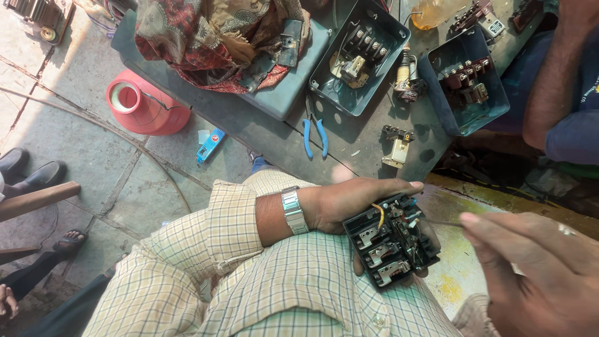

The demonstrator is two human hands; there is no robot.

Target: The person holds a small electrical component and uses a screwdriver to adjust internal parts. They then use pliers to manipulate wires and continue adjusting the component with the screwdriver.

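My left hand (pixel 349 201) grips a black electrical switch block (pixel 392 242) with metal contacts and a short yellow wire, resting it on my lap. A metal watch (pixel 293 211) sits on that wrist. My right hand (pixel 530 274) is at the lower right, fingers pinched on a thin wire or probe (pixel 444 221) that points at the block's right side. What exactly the fingers pinch is hard to tell.
On the dark workbench (pixel 249 125) lie blue-handled pliers (pixel 315 134), two open teal switch boxes (pixel 359 56) (pixel 465 81), loose contact parts (pixel 397 145) and a patterned cloth (pixel 212 37). A red funnel-shaped container (pixel 143 103) stands on the paved floor. Another person's arm (pixel 555 81) is at the top right.
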